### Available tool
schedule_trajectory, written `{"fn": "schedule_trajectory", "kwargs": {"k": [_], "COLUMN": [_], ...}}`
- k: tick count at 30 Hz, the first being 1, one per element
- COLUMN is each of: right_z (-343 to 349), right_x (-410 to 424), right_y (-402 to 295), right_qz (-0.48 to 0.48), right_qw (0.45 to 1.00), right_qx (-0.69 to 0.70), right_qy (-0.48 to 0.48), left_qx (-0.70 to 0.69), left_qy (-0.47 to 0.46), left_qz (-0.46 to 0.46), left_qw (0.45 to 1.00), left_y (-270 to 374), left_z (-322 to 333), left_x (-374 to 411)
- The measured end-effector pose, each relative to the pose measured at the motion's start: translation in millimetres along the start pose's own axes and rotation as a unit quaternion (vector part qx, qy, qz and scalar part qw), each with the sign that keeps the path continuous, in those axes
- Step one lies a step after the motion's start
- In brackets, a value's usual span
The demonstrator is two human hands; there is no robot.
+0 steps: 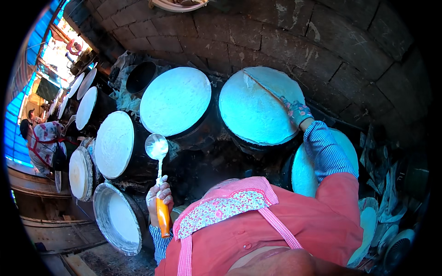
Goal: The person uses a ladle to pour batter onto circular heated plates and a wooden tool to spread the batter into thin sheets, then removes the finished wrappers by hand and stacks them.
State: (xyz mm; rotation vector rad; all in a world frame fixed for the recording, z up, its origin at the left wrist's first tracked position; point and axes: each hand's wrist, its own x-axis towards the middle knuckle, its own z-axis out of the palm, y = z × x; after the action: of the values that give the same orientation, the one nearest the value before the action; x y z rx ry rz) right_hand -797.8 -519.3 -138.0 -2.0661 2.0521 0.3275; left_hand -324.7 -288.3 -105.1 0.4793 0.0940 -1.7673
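My left hand (159, 197), smeared with white, is closed around the orange handle of a ladle (157, 147). White batter lies in the ladle's bowl, which is raised near the edge of a round white-topped pot (176, 100). My right hand (299, 113) wears a floral glove and grips one end of a long thin stick (264, 88). That stick lies across a second round white-topped pot (255, 114), whose surface looks wet. Beneath my right forearm is another white-topped pot (305, 172), partly covered by the sleeve.
A basin of white liquid (119, 217) stands at lower left. More white-topped pots (114, 145) line the left, near a dark open pot (141, 77). A block wall (238, 41) rises behind. Another person (45, 145) is at far left; a fan (399, 250) is at lower right.
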Motion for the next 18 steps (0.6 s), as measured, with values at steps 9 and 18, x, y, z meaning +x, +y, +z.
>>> {"fn": "schedule_trajectory", "kwargs": {"k": [9, 18], "right_z": [21.8, 13.0], "right_x": [-18.2, -9.9], "right_y": [2.9, -8.3], "right_qz": [-0.052, -0.021], "right_qw": [0.990, 0.998], "right_qx": [0.127, 0.050], "right_qy": [-0.024, 0.038], "left_qx": [-0.006, -0.007], "left_qy": [0.016, 0.017], "left_qz": [-0.017, -0.019], "left_qw": [1.000, 1.000], "left_y": [-5.0, -7.6], "left_z": [-2.3, -4.9], "left_x": [4.4, 3.8]}}
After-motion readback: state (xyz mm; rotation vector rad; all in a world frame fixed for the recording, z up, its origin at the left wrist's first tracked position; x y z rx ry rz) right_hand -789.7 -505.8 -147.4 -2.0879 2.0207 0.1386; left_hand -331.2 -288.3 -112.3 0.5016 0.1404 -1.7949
